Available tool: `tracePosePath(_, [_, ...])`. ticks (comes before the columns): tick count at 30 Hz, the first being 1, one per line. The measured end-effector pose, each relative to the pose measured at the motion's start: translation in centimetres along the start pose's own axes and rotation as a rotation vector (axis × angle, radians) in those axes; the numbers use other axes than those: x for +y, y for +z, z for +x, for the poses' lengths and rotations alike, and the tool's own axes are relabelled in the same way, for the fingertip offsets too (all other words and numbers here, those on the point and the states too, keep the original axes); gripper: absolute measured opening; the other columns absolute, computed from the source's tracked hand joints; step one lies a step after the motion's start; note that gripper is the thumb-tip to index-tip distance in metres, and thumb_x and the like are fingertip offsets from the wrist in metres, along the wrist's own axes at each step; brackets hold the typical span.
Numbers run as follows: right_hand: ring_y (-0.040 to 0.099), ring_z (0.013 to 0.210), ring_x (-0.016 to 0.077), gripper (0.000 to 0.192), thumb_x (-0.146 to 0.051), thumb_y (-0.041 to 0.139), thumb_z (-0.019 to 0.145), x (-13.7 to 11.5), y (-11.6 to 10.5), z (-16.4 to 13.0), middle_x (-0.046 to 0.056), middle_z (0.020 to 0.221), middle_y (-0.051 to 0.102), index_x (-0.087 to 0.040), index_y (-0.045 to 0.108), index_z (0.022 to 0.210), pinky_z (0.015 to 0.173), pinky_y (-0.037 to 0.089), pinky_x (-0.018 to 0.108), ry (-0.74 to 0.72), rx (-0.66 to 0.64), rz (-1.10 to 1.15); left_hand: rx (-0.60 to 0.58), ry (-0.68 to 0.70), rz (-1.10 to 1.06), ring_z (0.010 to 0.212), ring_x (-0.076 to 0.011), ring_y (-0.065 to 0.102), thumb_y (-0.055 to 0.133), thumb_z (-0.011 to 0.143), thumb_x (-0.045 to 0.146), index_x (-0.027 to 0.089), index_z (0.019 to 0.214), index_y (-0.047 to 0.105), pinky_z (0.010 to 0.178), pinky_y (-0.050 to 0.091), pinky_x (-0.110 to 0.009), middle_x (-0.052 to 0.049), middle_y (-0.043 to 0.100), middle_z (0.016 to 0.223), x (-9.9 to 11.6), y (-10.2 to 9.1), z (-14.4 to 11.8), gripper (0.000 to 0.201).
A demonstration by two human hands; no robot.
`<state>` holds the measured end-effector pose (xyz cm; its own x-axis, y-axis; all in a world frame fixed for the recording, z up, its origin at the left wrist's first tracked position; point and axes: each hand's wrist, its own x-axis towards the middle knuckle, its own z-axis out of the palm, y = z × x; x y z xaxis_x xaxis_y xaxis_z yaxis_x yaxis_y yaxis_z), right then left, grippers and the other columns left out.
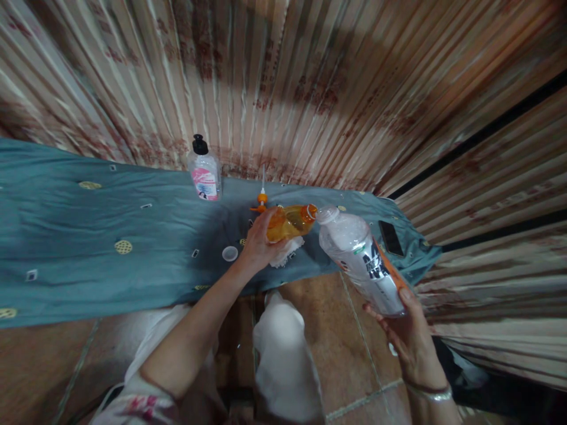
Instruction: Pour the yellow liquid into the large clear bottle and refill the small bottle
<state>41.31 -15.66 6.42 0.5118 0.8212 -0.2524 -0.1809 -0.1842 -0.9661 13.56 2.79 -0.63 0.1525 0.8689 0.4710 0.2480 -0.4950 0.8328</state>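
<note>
Left hand (259, 242) fingers wrap the orange bottle (290, 221) over the desk (88, 248); right hand (407, 330) fingers clasp the clear bottle (361, 260) — mouths seemingly touching. Keep necks aligned — tilt slowly.

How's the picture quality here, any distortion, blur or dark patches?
Head view: strong wide-angle bend, so the curtain fans out and the blue cloth curves. A broad shadow crosses the curtain's top. Edges are soft and smeared. The left hand with the orange bottle and the right hand with the clear bottle are reasonably sharp. Light is dim and warm.
</note>
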Motion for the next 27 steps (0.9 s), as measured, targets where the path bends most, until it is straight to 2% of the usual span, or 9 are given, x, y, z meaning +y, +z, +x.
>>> tracePosePath(8, [0.075, 0.100, 0.0297, 0.055, -0.059, 0.079, 0.072, 0.3, 0.3, -0.5, 0.004, 0.114, 0.079, -0.033, 0.075, 0.120, 0.065, 0.065, 0.037, -0.017, 0.121, -0.024, 0.001, 0.024, 0.022, 0.134, -0.0306, 0.062, 0.081, 0.077, 0.030, 0.019, 0.141, 0.050, 0.112, 0.052, -0.050, -0.017, 0.065, 0.142, 0.0, 0.1, 0.0, 0.072])
tracePosePath(21, [0.075, 0.103, 0.0287, 0.045, -0.054, 0.078, 0.077, -0.5, 0.5, -1.2, 0.001, 0.117, 0.079, -0.035, 0.075, 0.118, 0.063, 0.064, 0.033, -0.023, 0.102, -0.011, -0.007, -0.014, 0.012, 0.135, -0.0302, 0.061, 0.080, 0.077, 0.029, 0.019, 0.141, 0.050, 0.112, 0.052, -0.050, -0.016, 0.063, 0.145, 0.2, 0.2, 0.0, 0.071])
tracePosePath(27, [0.076, 0.100, 0.0293, 0.053, -0.055, 0.080, 0.074, -0.8, 0.7, -1.3, 0.003, 0.112, 0.080, -0.035, 0.074, 0.123, 0.062, 0.066, 0.033, 0.005, 0.091, -0.007, -0.008, -0.032, -0.003, 0.132, -0.0305, 0.063, 0.081, 0.075, 0.029, 0.020, 0.141, 0.052, 0.112, 0.052, -0.050, -0.015, 0.064, 0.144, 0.3, 0.0, 0.0, 0.072])
